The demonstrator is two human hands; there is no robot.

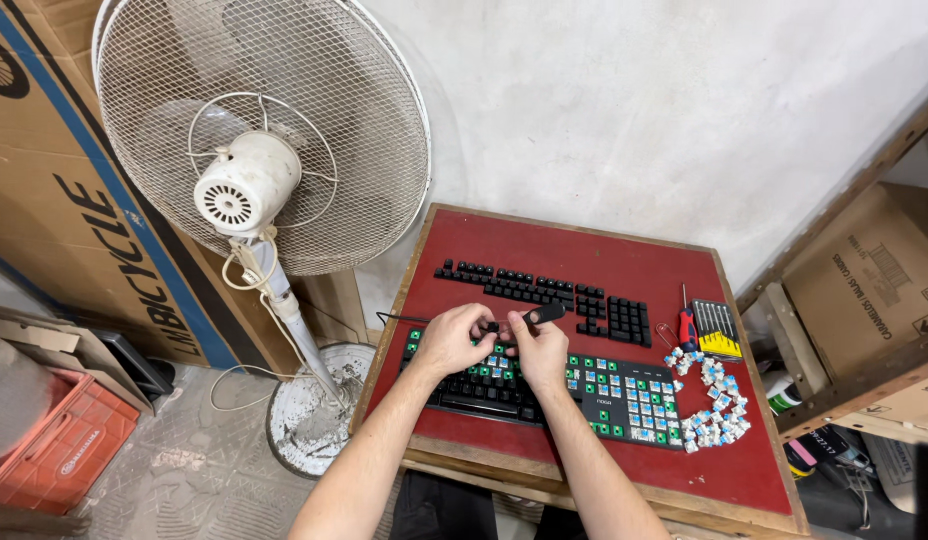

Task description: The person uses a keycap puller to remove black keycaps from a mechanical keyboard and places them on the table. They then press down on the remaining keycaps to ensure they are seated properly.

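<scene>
Our hands meet over the black keyboard with bare green and blue switches (544, 385) at the near edge of the red wooden tabletop (584, 265): left hand (452, 338) and right hand (540, 350) together pinch a small black-handled tool (537, 315) (its tip is hidden). Rightward lie rows of loose black keycaps (544, 292), then a scattered pile of pulled blue-and-white switches (712, 400) beside a red-handled screwdriver (687, 325).

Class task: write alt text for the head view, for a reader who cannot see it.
Two hands, left hand and right hand, work a black tool over a stripped keyboard on a red table; removed keycaps and loose switches lie nearby.
</scene>
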